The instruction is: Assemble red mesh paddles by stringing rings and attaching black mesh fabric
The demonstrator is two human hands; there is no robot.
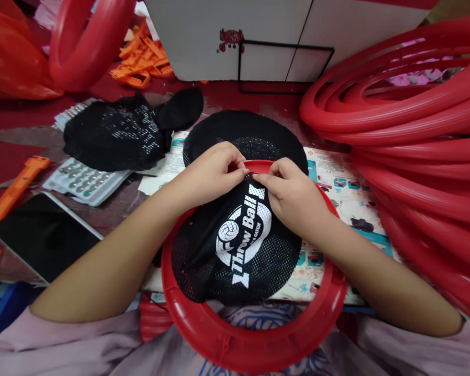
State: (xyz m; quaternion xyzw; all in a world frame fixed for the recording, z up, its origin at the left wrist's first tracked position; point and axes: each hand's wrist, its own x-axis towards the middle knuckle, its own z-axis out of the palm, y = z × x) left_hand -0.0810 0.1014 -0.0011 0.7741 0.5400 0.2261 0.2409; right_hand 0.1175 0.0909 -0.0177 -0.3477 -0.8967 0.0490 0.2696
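Left hand [227, 163] and right hand [292, 193] pinch the black mesh [276, 263] at a red ring's [254, 347] far side.
The ring overhangs the worktop's [112, 211] near edge; its near arc is bare and most mesh lies loose, so the work looks early. The hands hide any fastening; stacked rings [426, 201] towards the worktop's right edge are cut off.
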